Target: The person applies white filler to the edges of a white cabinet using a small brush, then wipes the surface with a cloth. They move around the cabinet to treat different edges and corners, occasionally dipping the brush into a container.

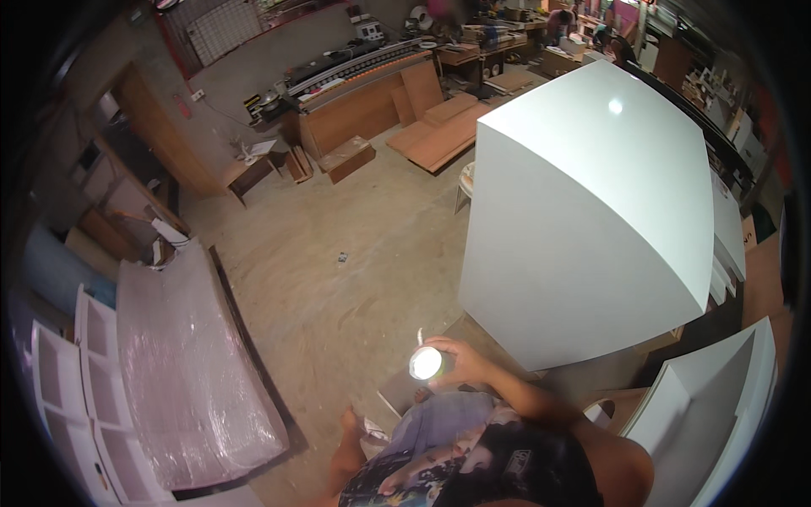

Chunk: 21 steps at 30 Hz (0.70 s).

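Right hand (463, 358) grips a small container (426, 363) before the body, left of the large white box (557, 245); bright top faces up, presumably against spilling; left grip: cannot tell.

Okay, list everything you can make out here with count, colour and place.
Round container with bright top: one, white on top, lower centre
Large glossy box-shaped cabinet: one, white, right
Open box-like unit: one, white, lower right
Plastic-wrapped flat piece: one, pinkish white, left
Compartmented shelving: count unclear, white, left edge
Flat wooden panels: several, brown, back centre
Concrete floor: one, grey-brown, middle
Far clutter: countless, mixed, too small to tell
Patterned top: one, dark, bottom
Right hand: one, bare, lower centre, fingers around container
Left hand: cannot be made out for certain
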Motion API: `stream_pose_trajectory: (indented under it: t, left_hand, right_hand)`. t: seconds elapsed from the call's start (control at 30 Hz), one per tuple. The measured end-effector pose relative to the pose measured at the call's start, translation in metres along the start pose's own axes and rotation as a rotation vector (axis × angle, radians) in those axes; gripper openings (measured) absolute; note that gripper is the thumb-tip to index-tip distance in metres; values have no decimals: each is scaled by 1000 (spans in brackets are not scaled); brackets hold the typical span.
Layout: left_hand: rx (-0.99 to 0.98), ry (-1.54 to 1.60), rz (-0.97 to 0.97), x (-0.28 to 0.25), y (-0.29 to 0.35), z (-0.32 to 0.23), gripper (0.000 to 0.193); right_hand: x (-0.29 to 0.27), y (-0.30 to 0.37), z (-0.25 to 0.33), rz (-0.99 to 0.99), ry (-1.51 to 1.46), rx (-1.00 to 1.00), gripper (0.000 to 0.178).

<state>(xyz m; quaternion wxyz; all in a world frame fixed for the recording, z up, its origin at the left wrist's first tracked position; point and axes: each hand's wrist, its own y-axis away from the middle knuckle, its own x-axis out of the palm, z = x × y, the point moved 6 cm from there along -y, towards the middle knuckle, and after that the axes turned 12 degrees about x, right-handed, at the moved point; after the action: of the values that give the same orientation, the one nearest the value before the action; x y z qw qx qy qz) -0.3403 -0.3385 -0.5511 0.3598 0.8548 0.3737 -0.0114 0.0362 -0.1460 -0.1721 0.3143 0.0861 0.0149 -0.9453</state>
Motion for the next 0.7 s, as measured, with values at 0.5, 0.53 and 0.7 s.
stream_pose_trajectory:
  t: [0.5, 0.53, 0.7]
  left_hand:
    - [688, -346, 158, 26, -190, -119, 37]
    - [639, -293, 159, 23, -198, -119, 40]
    - [415, -224, 188, 35, -277, -184, 31]
  right_hand:
    - [28, -279, -15, 148, -99, -45, 70]
    - [28, -300, -20, 165, -108, -56, 70]
    - [-6, -406, -68, 94, -143, -124, 73]
